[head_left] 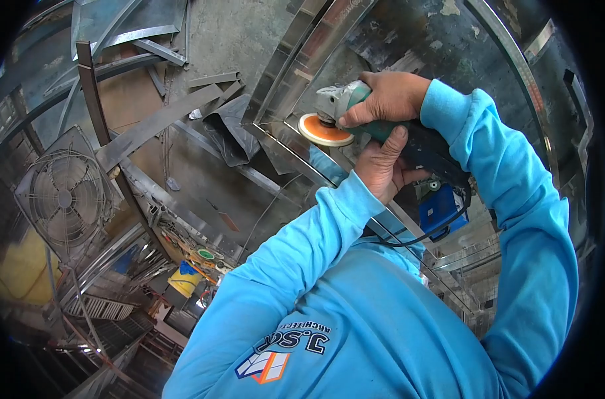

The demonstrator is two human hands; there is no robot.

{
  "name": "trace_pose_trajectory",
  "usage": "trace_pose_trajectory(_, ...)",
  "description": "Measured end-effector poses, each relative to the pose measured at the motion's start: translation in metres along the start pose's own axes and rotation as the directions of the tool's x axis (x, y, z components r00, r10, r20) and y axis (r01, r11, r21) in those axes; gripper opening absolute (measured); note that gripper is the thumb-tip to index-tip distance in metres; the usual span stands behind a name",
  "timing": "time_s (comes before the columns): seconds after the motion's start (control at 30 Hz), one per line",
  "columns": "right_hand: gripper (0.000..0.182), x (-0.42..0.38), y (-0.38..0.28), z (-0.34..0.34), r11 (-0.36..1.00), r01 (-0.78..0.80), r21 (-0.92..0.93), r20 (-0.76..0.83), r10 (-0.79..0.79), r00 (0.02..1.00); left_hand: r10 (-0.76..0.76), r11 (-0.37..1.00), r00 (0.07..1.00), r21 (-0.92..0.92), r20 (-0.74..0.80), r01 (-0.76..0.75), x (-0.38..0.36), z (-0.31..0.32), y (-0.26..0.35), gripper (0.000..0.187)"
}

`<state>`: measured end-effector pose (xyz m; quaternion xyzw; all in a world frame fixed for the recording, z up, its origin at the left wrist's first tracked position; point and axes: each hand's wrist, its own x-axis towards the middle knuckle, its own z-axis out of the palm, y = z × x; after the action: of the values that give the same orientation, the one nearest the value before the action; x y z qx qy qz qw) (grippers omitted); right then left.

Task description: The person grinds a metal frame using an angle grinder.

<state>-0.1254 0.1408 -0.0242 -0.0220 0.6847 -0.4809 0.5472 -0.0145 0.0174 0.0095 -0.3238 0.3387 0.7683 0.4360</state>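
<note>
An angle grinder (435, 151) with a grey head, green housing and dark rear body lies across both my hands. Its round pad (326, 132), orange in the middle with a whitish rim, sits close over the corner of a shiny metal frame (301, 159). My right hand (393, 98) wraps the housing from above, thumb beside the head. Lower down, my left hand (380, 166) curls against the underside of the body, its thumb pointing up along it; some of its fingers are hidden. A black cord (442, 229) loops down from the tool's rear.
A blue case (443, 211) stands below the grinder. To the left are a caged fan (64, 197), a brown metal post (93, 100), a dark hollow piece (232, 131) and scattered metal offcuts (159, 51). A yellow bucket (184, 282) stands among tools, lower left.
</note>
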Motion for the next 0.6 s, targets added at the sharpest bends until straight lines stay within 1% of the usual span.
trace_pose_trajectory(0.07,0.105,0.001,-0.002,0.0,1.0,-0.01,0.002,-0.003,0.01,1.0,-0.007,1.0,1.0,-0.019,0.0,0.007,-0.001,-0.001,-0.001,0.071)
trace_pose_trajectory(0.17,0.11,0.001,-0.005,0.0,1.0,0.012,0.027,0.003,-0.012,1.0,0.023,0.999,1.0,0.042,0.016,-0.024,-0.005,-0.001,0.009,0.07)
trace_pose_trajectory(0.2,0.113,0.0,-0.007,0.0,0.999,0.03,0.041,0.003,-0.03,1.0,0.022,0.999,1.0,0.043,0.005,-0.022,-0.005,-0.001,0.009,0.07)
trace_pose_trajectory(0.3,0.118,-0.002,-0.005,0.001,1.0,0.015,0.023,-0.012,-0.014,1.0,0.009,0.999,1.0,0.037,-0.008,-0.009,-0.007,0.0,0.004,0.069)
trace_pose_trajectory(0.37,0.109,-0.01,-0.003,0.004,1.0,-0.005,0.002,-0.049,0.005,0.999,-0.005,1.0,1.0,0.021,0.001,0.005,-0.009,0.0,-0.004,0.068)
trace_pose_trajectory(0.4,0.104,-0.015,0.0,0.008,1.0,-0.016,-0.008,-0.064,0.016,0.998,-0.032,0.999,0.999,-0.006,0.014,0.033,-0.01,0.0,-0.011,0.067)
trace_pose_trajectory(0.43,0.107,-0.018,0.007,0.012,0.998,-0.051,-0.045,-0.075,0.047,0.996,-0.062,0.998,0.998,-0.031,0.026,0.062,-0.012,0.0,-0.02,0.066)
trace_pose_trajectory(0.53,0.118,-0.048,0.033,0.02,0.998,-0.058,0.034,0.028,0.057,0.998,-0.15,0.984,0.988,-0.094,0.042,0.153,-0.02,0.01,-0.052,0.062)
trace_pose_trajectory(0.57,0.111,-0.06,0.043,0.028,0.993,-0.119,0.013,-0.009,0.119,0.993,-0.18,0.976,0.983,-0.121,0.04,0.183,-0.026,0.013,-0.066,0.06)
trace_pose_trajectory(0.6,0.105,-0.076,0.052,0.037,0.984,-0.178,-0.01,-0.041,0.177,0.983,-0.237,0.965,0.97,-0.102,0.064,0.242,-0.033,0.015,-0.077,0.06)
